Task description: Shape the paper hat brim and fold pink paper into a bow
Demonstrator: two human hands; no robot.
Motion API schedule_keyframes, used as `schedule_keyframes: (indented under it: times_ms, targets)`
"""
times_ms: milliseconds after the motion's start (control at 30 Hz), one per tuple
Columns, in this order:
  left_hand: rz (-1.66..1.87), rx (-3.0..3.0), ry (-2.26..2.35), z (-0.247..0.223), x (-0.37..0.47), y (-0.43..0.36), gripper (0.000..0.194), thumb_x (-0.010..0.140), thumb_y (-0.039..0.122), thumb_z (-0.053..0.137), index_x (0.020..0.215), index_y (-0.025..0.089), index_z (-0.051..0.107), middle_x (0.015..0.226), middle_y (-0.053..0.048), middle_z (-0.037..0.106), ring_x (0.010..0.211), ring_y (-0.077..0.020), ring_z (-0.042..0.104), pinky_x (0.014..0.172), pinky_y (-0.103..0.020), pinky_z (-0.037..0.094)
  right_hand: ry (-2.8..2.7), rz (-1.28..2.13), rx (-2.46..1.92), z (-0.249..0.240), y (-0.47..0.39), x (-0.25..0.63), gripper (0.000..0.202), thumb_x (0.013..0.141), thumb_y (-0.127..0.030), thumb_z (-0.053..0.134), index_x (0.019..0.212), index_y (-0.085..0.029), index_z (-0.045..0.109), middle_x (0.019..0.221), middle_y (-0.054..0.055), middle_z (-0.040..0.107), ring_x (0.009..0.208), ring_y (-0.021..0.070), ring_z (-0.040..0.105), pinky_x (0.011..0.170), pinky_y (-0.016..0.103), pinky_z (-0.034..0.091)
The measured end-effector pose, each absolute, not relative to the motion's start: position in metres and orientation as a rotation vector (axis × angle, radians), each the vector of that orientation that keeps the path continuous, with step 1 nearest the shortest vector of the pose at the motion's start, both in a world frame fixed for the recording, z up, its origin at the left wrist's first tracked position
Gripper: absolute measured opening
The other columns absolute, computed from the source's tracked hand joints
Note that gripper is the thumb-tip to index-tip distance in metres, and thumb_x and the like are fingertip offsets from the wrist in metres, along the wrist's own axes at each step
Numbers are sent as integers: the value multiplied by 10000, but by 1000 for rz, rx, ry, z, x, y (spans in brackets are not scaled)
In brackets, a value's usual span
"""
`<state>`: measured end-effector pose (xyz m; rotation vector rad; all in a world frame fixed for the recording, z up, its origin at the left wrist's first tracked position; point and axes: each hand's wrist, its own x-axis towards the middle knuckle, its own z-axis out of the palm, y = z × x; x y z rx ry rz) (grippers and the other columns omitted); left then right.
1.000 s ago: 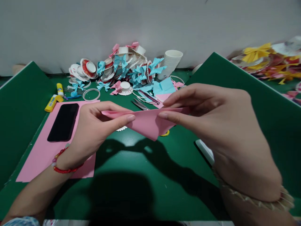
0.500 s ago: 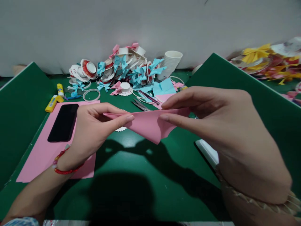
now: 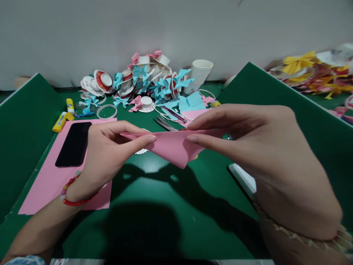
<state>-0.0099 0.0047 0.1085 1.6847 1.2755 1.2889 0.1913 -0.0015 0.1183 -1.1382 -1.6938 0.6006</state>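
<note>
Wore a red beaded bracelet (image 3: pixel 75 202) at lower left, blue-and-white sleeve (image 3: pixel 24 260) below it, braided beige band (image 3: pixel 306 234) at lower right.

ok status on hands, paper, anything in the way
Left hand, right hand: both pinching. Bent pink paper sheet: held between them. Grey-bladed scissors: beyond it, partly hidden.
</note>
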Motion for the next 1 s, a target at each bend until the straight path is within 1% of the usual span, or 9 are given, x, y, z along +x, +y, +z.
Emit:
schedule_keyframes:
  times_ms: [233,433,567,700,800,900,1000]
  targets:
    - [1306,1697,1269,110,-9,4,70,604,177,766,617,231,724,573,19,681,544,-142,629,544,-247,517,-1695,576,-1157,119,-3,190,77,655,-160,728,685,-228,709,704,-29,703,612,127,647,518,225,553]
    - [1327,1700,1248,110,-4,3,69,609,180,760,593,226,712,578,23,684,524,-128,621,518,-232,529,-1753,495,-1176,119,-3,188,74,658,-160,730,658,-228,699,670,-28,694,646,150,658,557,256,546]
    - [1325,1711,1227,107,-1,1,47,615,198,759,609,219,717,602,22,693,543,-121,629,536,-220,537,-1753,483,-1171,118,-3,186,76,657,-168,737,641,-226,689,655,-21,691,663,163,666,591,269,547]
    - [1231,1732,1289,108,-3,0,31,625,216,752,647,217,730,636,14,701,579,-130,643,565,-223,538,-1752,499,-1228,121,-4,188,53,655,-187,738,663,-220,697,678,-16,700,646,155,658,574,259,539]
    - [1165,1743,1307,111,-7,1,31,629,198,747,646,218,731,639,13,704,586,-126,647,575,-215,539,-1745,496,-1295,125,-5,192,54,651,-225,740,688,-202,708,697,-1,704,640,155,651,554,258,532]
    - [1146,1743,1271,113,-10,1,52,618,172,751,637,215,729,637,14,706,581,-121,649,570,-205,540,-1753,511,-1323,129,-6,195,83,646,-256,747,699,-201,713,677,1,697,610,149,642,522,251,527]
    - [1140,1734,1189,113,-11,1,68,615,161,753,640,219,726,650,23,712,583,-110,652,552,-182,534,-1744,526,-1318,130,-5,197,88,622,-252,766,679,-215,710,649,-10,688,584,140,637,508,238,530]
